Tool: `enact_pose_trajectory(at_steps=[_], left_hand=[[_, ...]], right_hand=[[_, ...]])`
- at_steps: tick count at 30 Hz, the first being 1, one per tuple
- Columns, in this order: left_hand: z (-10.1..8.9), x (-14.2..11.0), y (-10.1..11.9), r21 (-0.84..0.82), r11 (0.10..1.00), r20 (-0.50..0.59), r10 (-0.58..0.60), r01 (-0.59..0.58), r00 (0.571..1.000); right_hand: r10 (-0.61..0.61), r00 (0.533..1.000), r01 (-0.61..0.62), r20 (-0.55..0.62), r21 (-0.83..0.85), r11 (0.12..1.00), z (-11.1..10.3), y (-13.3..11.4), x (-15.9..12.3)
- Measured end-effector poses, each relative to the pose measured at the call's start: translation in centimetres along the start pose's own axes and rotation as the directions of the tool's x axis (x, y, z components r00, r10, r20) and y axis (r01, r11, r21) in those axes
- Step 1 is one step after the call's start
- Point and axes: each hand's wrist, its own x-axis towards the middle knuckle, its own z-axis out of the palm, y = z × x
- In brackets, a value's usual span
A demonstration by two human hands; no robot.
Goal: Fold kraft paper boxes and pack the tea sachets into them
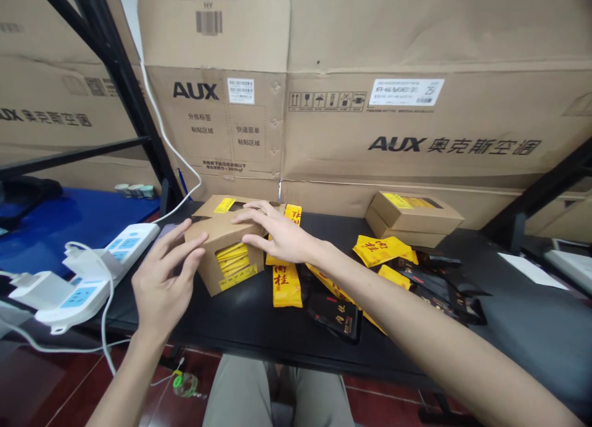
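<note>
A small brown cardboard box point(221, 245) with a cut-out window stands on the black table point(531, 328), and yellow packets show inside it. My left hand point(161, 285) is at the box's left front corner, fingers spread and touching it. My right hand point(277, 232) lies flat across the box's top and right side, fingers stretched out. Right beside the box lie yellow sachets point(287, 284) with red characters.
More yellow sachets point(380, 249) and black sachets point(335, 315) are scattered to the right. Two stacked brown boxes point(414, 219) sit at the back. White power strips point(83, 273) with plugs lie at the left. Large AUX cartons point(416, 106) form a wall behind.
</note>
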Motion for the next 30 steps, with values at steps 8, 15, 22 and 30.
enact_pose_trajectory(at_steps=[8,15,22,30], left_hand=[[0.1,-0.5,-0.8,-0.010,1.000,0.061,-0.010,0.011,0.998],[-0.2,-0.9,-2.8,-0.135,0.939,0.079,-0.308,0.316,0.948],[2.6,0.7,-3.9,0.154,0.969,0.351,-0.236,0.192,0.906],[9.5,3.3,-5.7,0.417,0.896,0.481,-0.073,-0.155,0.873]], right_hand=[[0.114,0.985,-0.107,-0.127,0.066,0.992,-0.2,-0.6,-0.2],[0.656,0.440,-0.376,-0.613,0.538,0.754,-5.3,3.2,-4.0],[0.800,-0.023,-0.686,-0.599,0.591,0.423,-9.6,8.2,-10.1],[0.670,0.250,-0.959,-0.700,-0.085,0.269,-7.5,6.5,-13.5]])
